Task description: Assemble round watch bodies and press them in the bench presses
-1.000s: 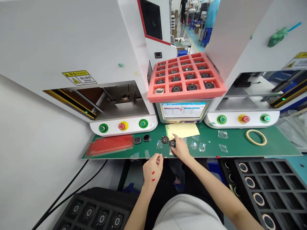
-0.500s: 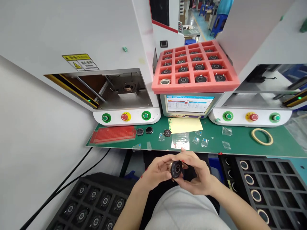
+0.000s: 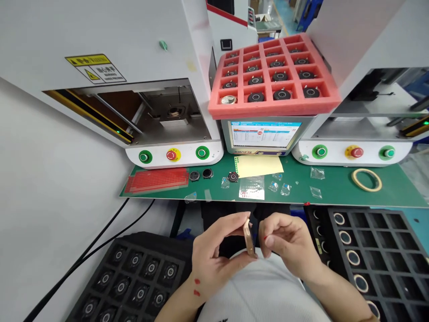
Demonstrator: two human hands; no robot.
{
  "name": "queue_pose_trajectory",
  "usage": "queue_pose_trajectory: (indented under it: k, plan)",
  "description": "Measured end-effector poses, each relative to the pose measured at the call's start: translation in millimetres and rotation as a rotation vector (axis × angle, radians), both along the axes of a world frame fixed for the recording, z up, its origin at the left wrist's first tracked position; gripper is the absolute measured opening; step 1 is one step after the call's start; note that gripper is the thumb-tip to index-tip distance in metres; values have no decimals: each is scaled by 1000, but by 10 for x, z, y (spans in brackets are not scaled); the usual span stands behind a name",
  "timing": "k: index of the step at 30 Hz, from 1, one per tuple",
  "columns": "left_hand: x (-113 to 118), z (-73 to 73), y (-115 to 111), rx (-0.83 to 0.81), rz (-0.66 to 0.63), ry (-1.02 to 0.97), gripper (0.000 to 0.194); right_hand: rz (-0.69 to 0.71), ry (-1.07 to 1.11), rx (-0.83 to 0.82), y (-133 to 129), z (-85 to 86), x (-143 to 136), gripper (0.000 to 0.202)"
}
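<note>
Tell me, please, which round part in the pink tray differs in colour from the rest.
The pale, silvery part, in the leftmost compartment of the row nearest you in the pink tray; the others visible are black.

From here I see a green tabletop [image 3: 328, 190] carrying red strip sheets [image 3: 157, 180] at its left end, then three round watch parts [image 3: 233, 176], a cream paper [image 3: 259, 166] with a clear sheet [image 3: 252, 188] just in front, scattered clear plastic pieces [image 3: 286, 189], and a tape ring [image 3: 366, 180] toward the right.
</note>
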State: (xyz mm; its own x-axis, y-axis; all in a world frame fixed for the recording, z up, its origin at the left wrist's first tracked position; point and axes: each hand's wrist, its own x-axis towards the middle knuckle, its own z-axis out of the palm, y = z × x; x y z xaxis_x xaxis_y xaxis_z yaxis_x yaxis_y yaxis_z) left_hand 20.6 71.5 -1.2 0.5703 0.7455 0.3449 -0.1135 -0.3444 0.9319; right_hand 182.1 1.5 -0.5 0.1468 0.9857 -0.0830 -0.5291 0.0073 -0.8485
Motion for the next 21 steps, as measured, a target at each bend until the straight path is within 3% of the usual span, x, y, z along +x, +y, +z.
queue_pose_trajectory:
  k: [5,21]
  plan:
    - [-41,-21,-21,161,12,31,64,128,146,-43,-20,18,-40,21]
    - [-40,46,-10,207,9,76,63,222,239,-102,11,108,-51,17]
